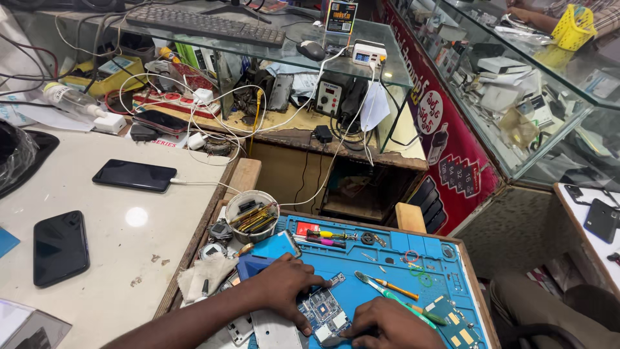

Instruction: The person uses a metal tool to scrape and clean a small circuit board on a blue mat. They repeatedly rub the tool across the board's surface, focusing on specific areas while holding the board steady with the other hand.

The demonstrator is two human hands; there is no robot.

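A small phone circuit board (325, 310) lies on a blue work mat (387, 258) at the bottom centre. My left hand (289, 284) rests on the mat with its fingers pressing the board's left edge. My right hand (391, 325) is curled at the board's lower right corner, fingertips on it; what it pinches is hidden. A green-handled brush (387, 296) and an orange-handled tool (395, 288) lie just above my right hand. A white phone frame (271, 329) lies under my left wrist.
A metal cup of tools (252, 213) stands at the mat's far left corner. Two dark phones (60, 247) (134, 175) lie on the white counter at left, one on a cable. Cluttered shelf with a keyboard (206, 24) behind. Glass display case (516, 97) at right.
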